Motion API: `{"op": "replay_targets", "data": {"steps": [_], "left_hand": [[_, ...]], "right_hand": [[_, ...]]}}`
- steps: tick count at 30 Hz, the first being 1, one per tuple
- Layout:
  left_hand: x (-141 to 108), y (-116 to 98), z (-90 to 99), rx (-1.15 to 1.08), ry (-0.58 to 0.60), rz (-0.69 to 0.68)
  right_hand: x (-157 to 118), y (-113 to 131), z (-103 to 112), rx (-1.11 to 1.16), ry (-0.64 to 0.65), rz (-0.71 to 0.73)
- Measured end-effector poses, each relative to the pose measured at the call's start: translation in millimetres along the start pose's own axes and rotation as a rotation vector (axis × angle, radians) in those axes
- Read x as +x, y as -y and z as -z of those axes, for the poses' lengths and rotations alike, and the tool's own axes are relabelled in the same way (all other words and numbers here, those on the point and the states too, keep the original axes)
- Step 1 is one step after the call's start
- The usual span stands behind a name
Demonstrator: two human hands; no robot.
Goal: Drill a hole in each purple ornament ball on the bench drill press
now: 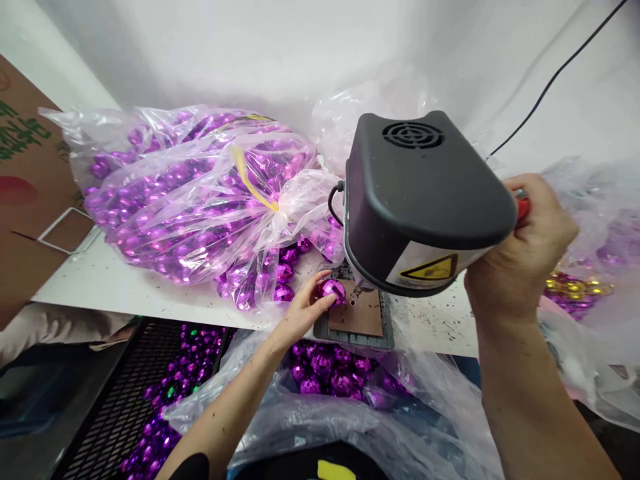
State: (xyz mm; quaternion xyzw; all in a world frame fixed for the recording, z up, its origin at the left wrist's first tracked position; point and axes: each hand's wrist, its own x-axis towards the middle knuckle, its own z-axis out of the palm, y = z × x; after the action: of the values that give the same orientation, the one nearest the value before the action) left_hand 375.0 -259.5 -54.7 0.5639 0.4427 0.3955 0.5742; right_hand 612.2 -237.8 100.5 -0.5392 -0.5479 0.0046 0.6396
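Observation:
My left hand [313, 300] pinches a shiny purple faceted ball [333, 292] over a brown board [361, 313] on the machine's grey base [370, 341]. Above the board stands the black machine head [425, 180], with a round vent on top and a yellow warning label [430, 267]. At its right side my right hand [525, 247] is closed round a red handle [523, 205]. The machine head hides part of the base and the space under it.
A large clear bag [195, 193] of purple balls lies left on the white table [115, 277]. More balls fill an open bag [330, 370] below the base and a black crate [130, 373]. A cardboard box [30, 220] stands left; bags [600, 240] lie right.

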Motion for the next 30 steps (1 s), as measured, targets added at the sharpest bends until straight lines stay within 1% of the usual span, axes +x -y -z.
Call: {"op": "replay_targets", "data": {"steps": [2, 6, 11, 13, 14, 16, 19, 21, 24, 26, 28, 30], "left_hand": [[-2.0, 5.9, -9.3, 0.143, -0.03, -0.06], [-5.6, 14.9, -24.1, 0.362, -0.074, -0.115], [-8.0, 19.5, -37.6, 0.641, -0.071, -0.365], [-7.6, 20.3, -43.8, 0.725, -0.113, -0.414], [-6.6, 20.6, -47.1, 0.745, -0.142, -0.417], [-2.9, 21.4, -53.5, 0.726, -0.198, -0.378], [5.2, 23.0, -59.7, 0.605, -0.214, -0.269], [9.1, 24.2, -60.2, 0.547, -0.164, -0.233], [9.7, 24.3, -56.7, 0.53, -0.04, -0.246], [7.8, 22.6, -53.7, 0.532, 0.023, -0.256], [6.1, 19.9, -51.8, 0.53, 0.047, -0.25], [5.4, 17.8, -51.8, 0.521, 0.037, -0.24]], "right_hand": [[0.0, 0.7, -0.4, -0.003, -0.013, 0.005], [-1.2, -1.7, -1.1, 0.002, -0.032, 0.036], [-1.7, -2.2, 0.5, -0.008, -0.014, 0.026], [-1.5, -1.3, 1.0, -0.008, -0.007, 0.03], [-1.4, -0.9, 0.9, -0.006, -0.004, 0.033], [-1.7, -0.7, 0.4, 0.0, 0.004, 0.036], [-2.9, -1.5, -0.5, 0.004, 0.006, 0.04], [-3.8, -2.1, -0.6, 0.005, 0.002, 0.046], [-4.8, -2.6, -0.1, -0.006, 0.002, 0.055], [-5.1, -2.8, 0.4, -0.022, 0.002, 0.068], [-5.3, -3.1, 0.8, -0.04, 0.005, 0.088], [-5.6, -3.6, 1.2, -0.045, 0.004, 0.107]]}}
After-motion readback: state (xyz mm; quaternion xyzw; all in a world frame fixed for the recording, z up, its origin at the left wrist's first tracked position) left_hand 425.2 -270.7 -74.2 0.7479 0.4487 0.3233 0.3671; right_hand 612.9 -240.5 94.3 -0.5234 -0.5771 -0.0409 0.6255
